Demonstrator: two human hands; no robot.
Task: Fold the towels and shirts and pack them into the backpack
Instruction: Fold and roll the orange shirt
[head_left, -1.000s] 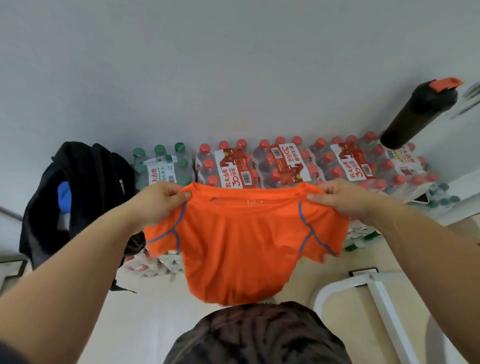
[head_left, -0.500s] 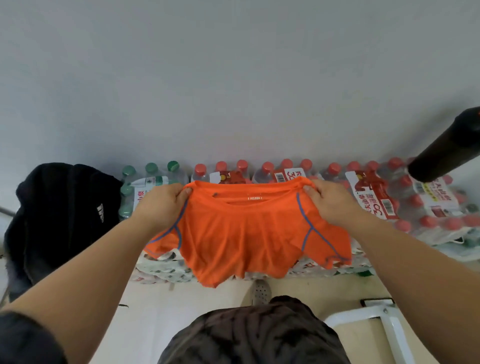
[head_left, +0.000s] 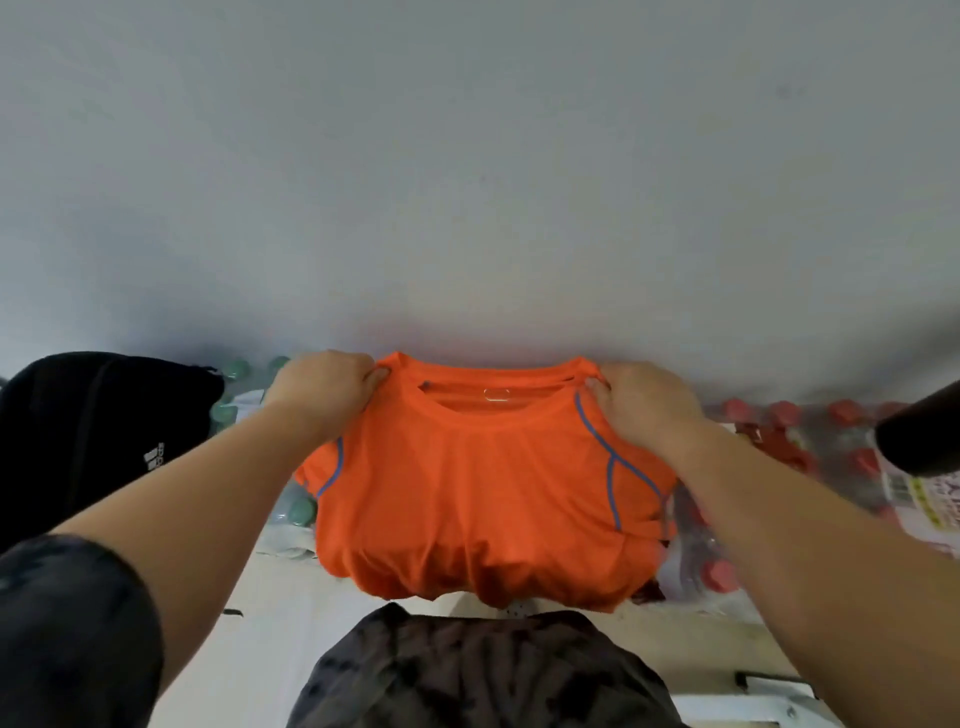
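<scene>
Orange shirt (head_left: 483, 493) before grey wall (head_left: 467, 182) and bottle packs (head_left: 779, 447).

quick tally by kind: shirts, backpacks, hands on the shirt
shirt: 1
backpack: 1
hands gripping the shirt: 2 (left hand, right hand)
total: 4

Shirt (head_left: 467, 499): bright orange, thin blue seam lines at both shoulders. Backpack (head_left: 78, 441): black, small white logo. Green bottle caps (head_left: 300, 512) left, red bottle caps (head_left: 779, 411) right. Wall (head_left: 467, 156): plain pale grey. Garment (head_left: 483, 675) below: dark grey, mottled black. Cylinder (head_left: 919, 436): black.
</scene>
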